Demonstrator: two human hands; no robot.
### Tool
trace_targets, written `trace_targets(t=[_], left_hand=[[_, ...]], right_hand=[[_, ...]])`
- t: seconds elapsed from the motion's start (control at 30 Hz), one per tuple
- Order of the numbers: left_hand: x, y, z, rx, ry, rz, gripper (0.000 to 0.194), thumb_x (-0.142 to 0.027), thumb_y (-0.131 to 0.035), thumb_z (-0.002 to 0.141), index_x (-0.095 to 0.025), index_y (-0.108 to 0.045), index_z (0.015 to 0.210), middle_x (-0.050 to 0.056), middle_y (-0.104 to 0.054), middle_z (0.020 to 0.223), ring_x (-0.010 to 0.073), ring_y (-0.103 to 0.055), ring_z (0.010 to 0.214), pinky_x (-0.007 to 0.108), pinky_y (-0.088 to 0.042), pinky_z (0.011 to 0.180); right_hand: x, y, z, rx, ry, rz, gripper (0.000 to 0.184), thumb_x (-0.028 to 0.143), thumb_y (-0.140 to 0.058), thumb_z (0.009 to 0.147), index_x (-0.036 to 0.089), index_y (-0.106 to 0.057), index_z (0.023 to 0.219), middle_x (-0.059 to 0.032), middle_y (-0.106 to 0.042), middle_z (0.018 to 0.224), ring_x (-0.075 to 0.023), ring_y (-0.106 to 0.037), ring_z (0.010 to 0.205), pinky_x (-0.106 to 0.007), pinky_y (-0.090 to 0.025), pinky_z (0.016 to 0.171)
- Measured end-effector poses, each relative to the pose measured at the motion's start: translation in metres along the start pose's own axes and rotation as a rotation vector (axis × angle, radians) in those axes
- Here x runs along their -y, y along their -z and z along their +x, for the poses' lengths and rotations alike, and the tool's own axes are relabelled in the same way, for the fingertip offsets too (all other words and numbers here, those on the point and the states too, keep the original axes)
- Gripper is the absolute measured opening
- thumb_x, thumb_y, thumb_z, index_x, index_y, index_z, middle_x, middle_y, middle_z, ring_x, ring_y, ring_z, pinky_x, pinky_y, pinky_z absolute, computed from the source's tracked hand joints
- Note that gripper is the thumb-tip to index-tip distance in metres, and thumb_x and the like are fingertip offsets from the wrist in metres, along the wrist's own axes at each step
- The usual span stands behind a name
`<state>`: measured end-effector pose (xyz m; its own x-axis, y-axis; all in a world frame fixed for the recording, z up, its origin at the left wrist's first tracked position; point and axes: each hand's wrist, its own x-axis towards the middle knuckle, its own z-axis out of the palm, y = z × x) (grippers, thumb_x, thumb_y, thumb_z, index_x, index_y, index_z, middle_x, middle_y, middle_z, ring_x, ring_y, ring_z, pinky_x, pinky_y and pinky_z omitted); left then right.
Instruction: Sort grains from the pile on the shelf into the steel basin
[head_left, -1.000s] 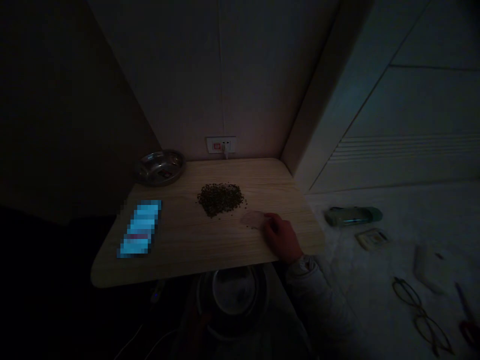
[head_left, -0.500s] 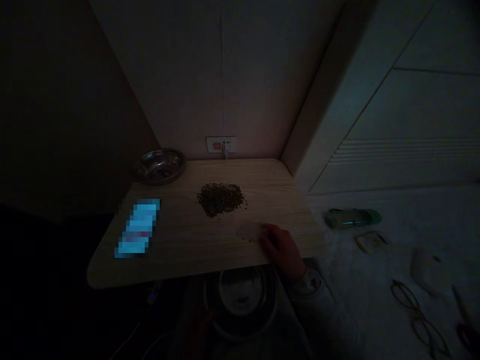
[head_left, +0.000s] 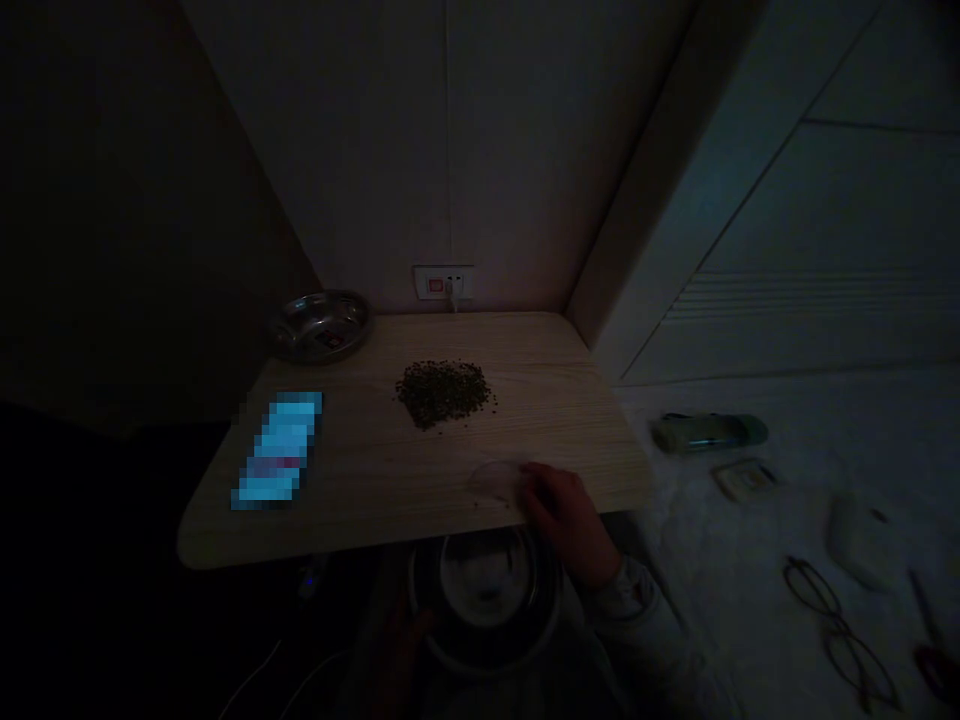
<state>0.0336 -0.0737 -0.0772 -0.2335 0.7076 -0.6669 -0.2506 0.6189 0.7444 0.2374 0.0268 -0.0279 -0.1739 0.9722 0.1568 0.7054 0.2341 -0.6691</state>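
Note:
My right hand [head_left: 566, 515] is closed on a thin, see-through plastic piece [head_left: 491, 480] with a rounded edge, held low over the front edge of the wooden table [head_left: 352, 500]. A few small dark grains lie by the piece. Farther back is a pile of dark, seed-like grains [head_left: 444, 393]. Below the table edge, a round metal basin [head_left: 487, 650] sits at my lap. My left hand [head_left: 409, 635] holds its left rim, dim in the shadow.
A metal bowl [head_left: 322, 340] stands at the table's back left, near a lit, blurred phone [head_left: 281, 450]. A wall socket [head_left: 444, 283] with a plug is behind. To the right, on white bedding, lie a green bottle [head_left: 709, 432], eyeglasses [head_left: 836, 625] and scissors [head_left: 934, 660].
My right hand and the clear piece have moved slightly toward the table's front edge. The loose grains beside it have shifted. My left hand stays at the basin; the view has tilted a little.

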Motion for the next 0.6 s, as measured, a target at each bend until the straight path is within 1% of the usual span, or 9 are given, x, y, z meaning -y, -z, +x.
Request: trace_targets(t=[0.1,0.2,0.27,0.37,0.4,0.5,0.6], left_hand=[[-0.003,-0.002,-0.002,-0.022,0.051,0.031,0.041,-0.024,-0.053,0.059,-0.017,-0.053,0.099,0.01,-0.057,0.106,0.0287,-0.046,0.103,0.04,-0.034,0.086],[-0.007,-0.003,-0.003,-0.006,0.013,0.038,0.045,-0.022,-0.053,0.057,-0.016,-0.052,0.102,0.009,-0.054,0.112,0.0274,-0.044,0.105,0.037,-0.033,0.088],[-0.008,-0.004,-0.003,0.013,-0.017,0.026,0.047,-0.022,-0.053,0.057,-0.015,-0.052,0.103,0.008,-0.054,0.111,0.0264,-0.044,0.106,0.036,-0.032,0.088],[-0.005,-0.003,-0.002,0.004,0.036,0.051,0.045,-0.023,-0.054,0.057,-0.01,-0.054,0.1,0.012,-0.058,0.105,0.0275,-0.048,0.101,0.036,-0.035,0.086],[-0.003,-0.003,0.0,-0.004,0.056,0.064,0.046,-0.023,-0.055,0.057,-0.01,-0.053,0.101,0.013,-0.057,0.106,0.0276,-0.047,0.102,0.036,-0.035,0.086],[0.003,-0.002,0.004,0.012,0.059,0.058,0.052,-0.023,-0.055,0.057,-0.014,-0.049,0.108,0.01,-0.05,0.117,0.0267,-0.044,0.106,0.036,-0.033,0.087],[0.002,-0.004,0.005,0.017,0.045,0.057,0.049,-0.022,-0.056,0.057,-0.015,-0.052,0.105,0.009,-0.05,0.117,0.0273,-0.042,0.108,0.037,-0.032,0.088]], right_hand=[[-0.002,0.003,-0.001,0.0,-0.027,0.079,0.029,0.031,-0.041,0.076,0.02,-0.048,0.101,-0.0057,-0.057,0.089,-0.0174,-0.049,0.084,-0.034,-0.04,0.076],[-0.006,0.014,-0.003,-0.017,-0.099,0.157,0.03,0.033,-0.04,0.076,0.02,-0.047,0.102,-0.0054,-0.057,0.089,-0.0165,-0.051,0.083,-0.032,-0.041,0.075],[-0.009,0.024,-0.005,-0.038,-0.161,0.172,0.03,0.034,-0.04,0.076,0.02,-0.047,0.101,-0.0046,-0.057,0.088,-0.0159,-0.052,0.083,-0.031,-0.042,0.074],[-0.015,0.039,-0.012,-0.073,-0.25,0.142,0.031,0.036,-0.04,0.075,0.02,-0.047,0.1,-0.0039,-0.058,0.088,-0.0154,-0.053,0.081,-0.03,-0.042,0.074],[-0.017,0.043,-0.015,-0.087,-0.276,0.123,0.031,0.036,-0.041,0.074,0.02,-0.047,0.1,-0.0038,-0.058,0.089,-0.0155,-0.053,0.081,-0.03,-0.042,0.074],[-0.025,0.05,-0.026,-0.118,-0.337,0.061,0.032,0.038,-0.042,0.073,0.02,-0.047,0.099,-0.0043,-0.058,0.092,-0.0165,-0.053,0.084,-0.031,-0.042,0.075],[-0.03,0.051,-0.037,-0.107,-0.366,0.02,0.032,0.038,-0.041,0.073,0.02,-0.048,0.099,-0.0045,-0.057,0.094,-0.0175,-0.052,0.086,-0.032,-0.042,0.075]])
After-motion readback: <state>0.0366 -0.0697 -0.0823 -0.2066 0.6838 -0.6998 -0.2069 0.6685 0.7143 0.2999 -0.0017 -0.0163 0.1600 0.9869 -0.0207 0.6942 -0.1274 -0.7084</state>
